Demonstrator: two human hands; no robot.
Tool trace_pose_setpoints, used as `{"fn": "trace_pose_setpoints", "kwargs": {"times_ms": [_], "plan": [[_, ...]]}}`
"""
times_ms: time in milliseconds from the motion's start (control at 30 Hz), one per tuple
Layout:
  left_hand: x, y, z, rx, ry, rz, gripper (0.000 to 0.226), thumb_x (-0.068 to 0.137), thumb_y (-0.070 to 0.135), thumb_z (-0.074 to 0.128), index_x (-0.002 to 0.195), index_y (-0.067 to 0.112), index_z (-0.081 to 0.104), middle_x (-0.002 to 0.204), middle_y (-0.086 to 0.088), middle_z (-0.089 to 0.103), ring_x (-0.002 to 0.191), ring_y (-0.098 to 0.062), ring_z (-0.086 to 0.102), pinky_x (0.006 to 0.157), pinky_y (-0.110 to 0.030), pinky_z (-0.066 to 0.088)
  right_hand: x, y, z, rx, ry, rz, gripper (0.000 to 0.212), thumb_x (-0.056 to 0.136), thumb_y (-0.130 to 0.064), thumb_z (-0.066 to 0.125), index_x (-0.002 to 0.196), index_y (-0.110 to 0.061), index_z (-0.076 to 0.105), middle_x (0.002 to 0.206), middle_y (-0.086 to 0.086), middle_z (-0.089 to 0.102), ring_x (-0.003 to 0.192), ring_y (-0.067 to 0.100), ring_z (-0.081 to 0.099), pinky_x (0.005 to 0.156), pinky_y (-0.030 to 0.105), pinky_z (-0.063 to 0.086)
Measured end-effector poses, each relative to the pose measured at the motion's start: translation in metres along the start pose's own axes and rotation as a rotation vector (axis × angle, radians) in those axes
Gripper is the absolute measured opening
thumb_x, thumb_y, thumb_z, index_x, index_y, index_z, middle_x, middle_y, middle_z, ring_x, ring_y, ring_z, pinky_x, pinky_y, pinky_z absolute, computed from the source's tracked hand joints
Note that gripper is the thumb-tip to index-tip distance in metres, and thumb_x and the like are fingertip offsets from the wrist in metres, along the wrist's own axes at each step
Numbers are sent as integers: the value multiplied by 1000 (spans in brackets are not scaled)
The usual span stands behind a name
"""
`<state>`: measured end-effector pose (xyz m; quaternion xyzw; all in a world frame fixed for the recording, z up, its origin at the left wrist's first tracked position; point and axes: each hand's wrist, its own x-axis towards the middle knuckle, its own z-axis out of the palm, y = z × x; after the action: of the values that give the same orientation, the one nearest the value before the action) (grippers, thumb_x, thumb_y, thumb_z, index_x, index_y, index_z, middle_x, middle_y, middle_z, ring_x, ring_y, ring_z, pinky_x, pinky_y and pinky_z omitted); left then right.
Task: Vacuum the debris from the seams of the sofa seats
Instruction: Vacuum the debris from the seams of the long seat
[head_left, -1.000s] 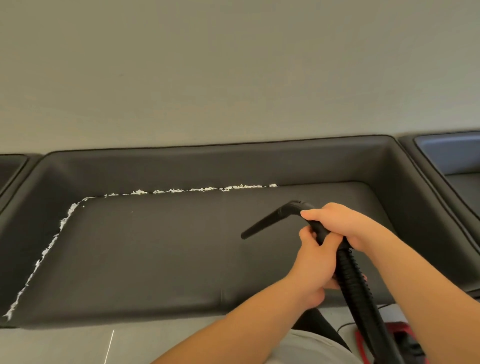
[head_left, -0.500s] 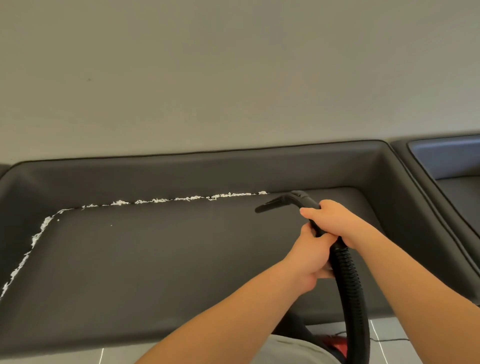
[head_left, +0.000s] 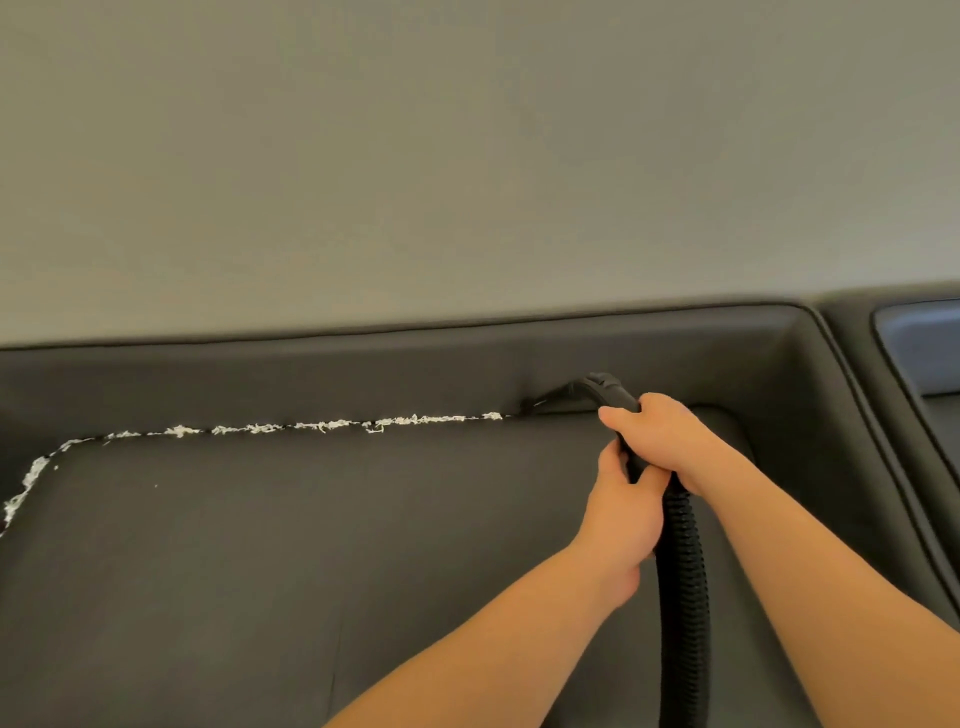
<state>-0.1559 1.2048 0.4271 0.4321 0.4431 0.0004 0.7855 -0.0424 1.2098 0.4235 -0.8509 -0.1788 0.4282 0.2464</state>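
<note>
Both hands grip a black vacuum nozzle and its ribbed hose over a dark grey sofa seat. The right hand wraps its fingers over the curved handle part of the nozzle from above, and the left hand clasps the tube just below it, thumb and fingers curled round the black shaft where the ribbed hose begins. The 2 hands touch each other on the handle. From them the hose runs straight down toward the bottom edge of the view, between the 2 bare forearms. The narrow tip of the nozzle points left and down and sits at the back seam of the seat, where the seat cushion meets the backrest. Just left of the tip begins a line of white shredded debris, which fills the back seam leftward from the nozzle, bends round the far-left corner of the seat and continues down the left-hand seam to the edge of the view. The stretch of seam right of the nozzle tip looks dark, with no white bits visible. A few tiny white specks lie on the seat near the left corner. Right of the seat, past a padded divider, part of a neighbouring seat shows. A plain pale wall rises behind the backrest.
</note>
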Motion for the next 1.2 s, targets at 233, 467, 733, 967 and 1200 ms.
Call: {"fn": "trace_pose_setpoints", "kwargs": {"times_ms": [233,467,733,967,1200], "plan": [[67,39,25,-90,46,-10,56,94,43,60,145,42,35,126,-1,70,101,-21,72,94,-40,58,72,-18,-43,116,-93,50,34,96,-36,61,89,-3,59,76,12,56,65,25,54,59,32,42],[101,46,24,-101,14,-99,52,104,27,49,150,40,29,112,-1,74,80,-19,69,84,-38,61,105,-10,-39,193,-45,171,43,95,-38,61,104,4,63,85,15,62,72,28,59,64,36,45],[109,32,0,-50,16,-109,54,105,27,48,151,48,28,112,2,74,81,-16,69,86,-38,60,115,-8,-9,200,24,207,38,98,-39,57,91,-2,58,83,11,56,71,25,54,60,35,40],[82,13,-14,-5,-10,-123,54,105,31,49,151,45,26,110,0,75,85,-19,67,89,-40,59,85,-2,12,47,34,177,38,99,-41,55,85,-6,54,81,8,60,72,23,57,64,36,42],[19,-5,-24,4,60,-59,44,107,34,45,146,47,28,88,32,73,87,11,69,84,-21,55,30,-12,35,-266,-40,34,38,98,-50,51,86,-15,43,88,4,59,77,22,58,62,35,40]]}}
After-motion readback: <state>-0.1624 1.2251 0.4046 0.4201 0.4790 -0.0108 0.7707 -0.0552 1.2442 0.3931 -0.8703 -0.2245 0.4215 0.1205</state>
